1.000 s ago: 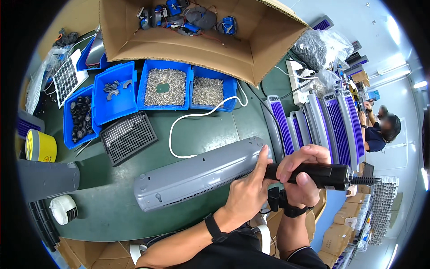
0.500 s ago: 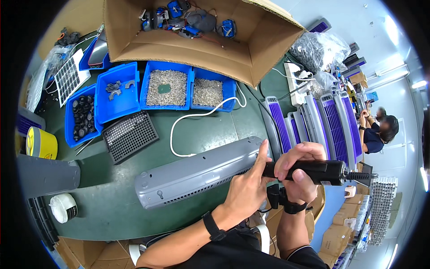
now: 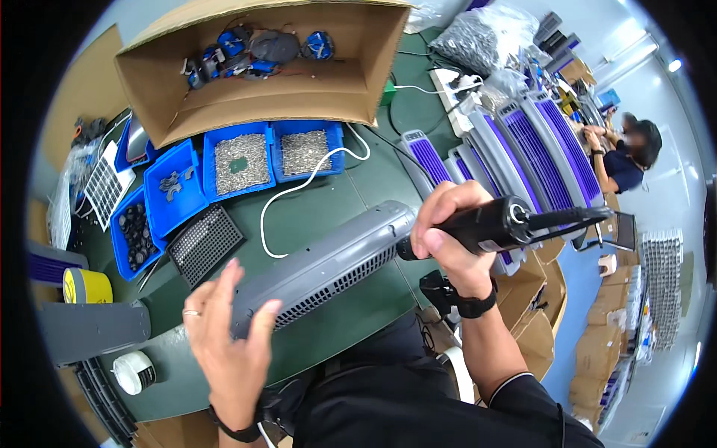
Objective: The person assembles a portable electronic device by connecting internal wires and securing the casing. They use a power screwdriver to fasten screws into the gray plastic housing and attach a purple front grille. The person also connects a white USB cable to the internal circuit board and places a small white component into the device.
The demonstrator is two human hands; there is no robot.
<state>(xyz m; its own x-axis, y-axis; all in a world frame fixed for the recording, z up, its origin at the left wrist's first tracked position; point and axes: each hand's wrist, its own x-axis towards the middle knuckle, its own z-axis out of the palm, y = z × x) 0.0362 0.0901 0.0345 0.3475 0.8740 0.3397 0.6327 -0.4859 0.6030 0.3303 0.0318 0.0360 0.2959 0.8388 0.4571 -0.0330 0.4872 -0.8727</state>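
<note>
My right hand (image 3: 457,228) is wrapped round a black corded electric screwdriver (image 3: 485,226), its cord end pointing right. The driver's tip end lies against or just in front of the right end of a long grey plastic housing (image 3: 317,257); contact there cannot be made out. This housing rests on the green table, with a row of slots along its near side. My left hand (image 3: 228,328) has its fingers spread at the housing's left end, partly covering it. Whether it touches the housing is unclear.
Blue bins of screws (image 3: 240,160), grey clips (image 3: 175,187) and black round parts (image 3: 136,231) stand behind a black perforated tray (image 3: 205,243). A cardboard box (image 3: 261,97) holds motors. Purple-and-grey units (image 3: 549,145) line the right. A white cable (image 3: 265,216) crosses the table. Another person (image 3: 627,160) works far right.
My left hand has left the driver's tip and moved left to the housing's other end, its fingers opening. The right hand still holds the screwdriver, now tilted differently. The view has shifted.
</note>
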